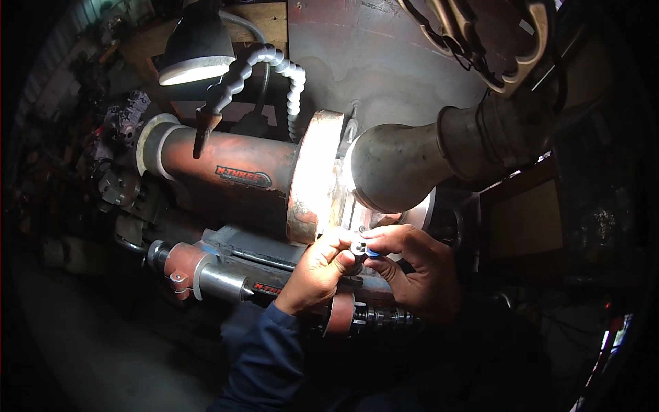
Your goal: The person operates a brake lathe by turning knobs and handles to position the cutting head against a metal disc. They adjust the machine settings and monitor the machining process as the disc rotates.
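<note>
In front of the machine's brightly lit wheel guard (316, 178), my two hands meet fingertip to fingertip. My left hand (319, 264) is closed in a pinch on a small round metal piece (358, 247), which has a dark spot in its middle. Thumb and fingers of my right hand (419, 264) pinch at the right side of the same piece. A small blue bit (372, 253) shows between the right fingers, too little of it to name. Below my hands lies a shaft with several lobes, like a camshaft (384, 317), beside a red round holder (340, 312).
A red machine housing (226, 154) stretches to the left, with a pointed metal centre (230, 283) in front. Above hang a lamp (195, 58) and a segmented hose (261, 55). A large rounded duct or lamp head (395, 168) stands close behind my right hand.
</note>
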{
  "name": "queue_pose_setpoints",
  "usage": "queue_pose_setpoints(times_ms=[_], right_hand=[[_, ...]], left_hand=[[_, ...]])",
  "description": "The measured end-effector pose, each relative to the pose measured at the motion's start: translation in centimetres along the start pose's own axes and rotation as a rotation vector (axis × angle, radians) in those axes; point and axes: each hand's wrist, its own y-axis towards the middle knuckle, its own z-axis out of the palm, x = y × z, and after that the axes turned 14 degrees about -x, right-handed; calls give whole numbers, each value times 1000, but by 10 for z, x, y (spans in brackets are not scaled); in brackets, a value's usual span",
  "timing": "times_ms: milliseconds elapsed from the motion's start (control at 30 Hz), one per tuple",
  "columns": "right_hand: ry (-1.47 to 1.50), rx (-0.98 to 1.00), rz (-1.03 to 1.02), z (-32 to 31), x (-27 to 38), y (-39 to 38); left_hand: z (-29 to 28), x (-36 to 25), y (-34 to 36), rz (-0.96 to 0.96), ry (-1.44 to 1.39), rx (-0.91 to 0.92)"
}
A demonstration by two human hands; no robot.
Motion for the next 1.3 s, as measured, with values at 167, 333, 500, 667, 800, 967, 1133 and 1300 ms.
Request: queue_pose_setpoints(times_ms=[167, 333, 500, 667, 800, 967, 1133, 1300], right_hand=[[28, 50, 37, 1, -5, -1], [-35, 43, -51, 2, -1, 1], [-3, 53, -17, 5, -2, 1], [136, 40, 100, 8, -5, -2], [127, 133, 34, -1, -2, 6], [171, 69, 110, 10, -5, -2], [99, 48, 112, 7, -4, -2], [155, 150, 94, -1, -2, 8]], left_hand=[[2, -4, -1, -45, 17, -17], [8, -9, -2, 31, 118, -83], [12, -12, -1, 75, 174, -103], [11, -6, -2, 63, 164, -148], [0, -4, 2, -30, 151, 32], [15, -14, -3, 23, 102, -104], [15, -13, -4, 23, 155, -127], [7, -11, -2, -36, 136, -49]])
